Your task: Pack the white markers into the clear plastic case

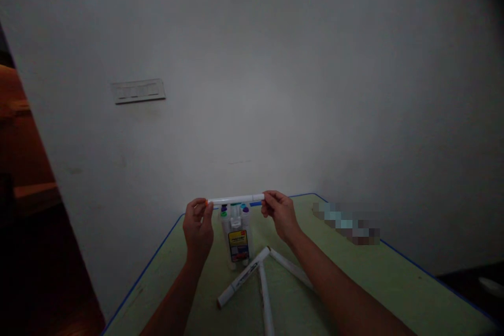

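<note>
My left hand [198,230] and my right hand [281,215] hold a white double-ended marker [235,199] level between them, one hand at each end. Its end on my left shows an orange tip. Just below it stands a white marker holder [235,236] with several coloured caps on top and a yellow label on its front. Nearer me, several loose white markers lie on the tabletop: one [243,276] slants, another [265,299] points towards me, and a third [290,268] leans away to the right. Their ends meet or nearly meet.
The pale green table [165,283] has a blue edge and meets a grey-white wall [252,89] carrying a flat switch plate [138,91]. A pixelated, unreadable object [346,223] lies at the table's far right. A dark drop lies off the left side.
</note>
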`<state>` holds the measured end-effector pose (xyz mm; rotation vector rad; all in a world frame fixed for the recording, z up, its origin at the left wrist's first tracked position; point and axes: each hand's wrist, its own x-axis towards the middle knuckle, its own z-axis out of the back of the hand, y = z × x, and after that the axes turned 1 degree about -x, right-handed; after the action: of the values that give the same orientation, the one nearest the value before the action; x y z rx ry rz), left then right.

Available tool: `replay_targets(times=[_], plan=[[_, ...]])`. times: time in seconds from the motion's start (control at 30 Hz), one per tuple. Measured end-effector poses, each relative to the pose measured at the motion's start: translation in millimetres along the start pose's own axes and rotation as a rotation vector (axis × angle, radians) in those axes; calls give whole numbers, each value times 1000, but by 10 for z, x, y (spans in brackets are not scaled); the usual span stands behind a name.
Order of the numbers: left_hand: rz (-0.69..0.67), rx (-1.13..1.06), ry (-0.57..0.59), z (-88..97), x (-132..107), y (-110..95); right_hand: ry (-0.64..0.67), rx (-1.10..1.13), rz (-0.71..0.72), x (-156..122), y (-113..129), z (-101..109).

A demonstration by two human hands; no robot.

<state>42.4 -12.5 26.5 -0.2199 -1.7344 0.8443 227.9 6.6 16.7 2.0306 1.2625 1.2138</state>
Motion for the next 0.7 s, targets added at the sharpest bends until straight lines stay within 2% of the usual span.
replay_targets(times=[0.33, 0.7], plan=[[-50, 81, -33, 23, 37, -23, 20, 63, -79, -16, 40, -12], [-92, 114, -60, 27, 37, -31, 10, -28, -78, -37, 42, -18]])
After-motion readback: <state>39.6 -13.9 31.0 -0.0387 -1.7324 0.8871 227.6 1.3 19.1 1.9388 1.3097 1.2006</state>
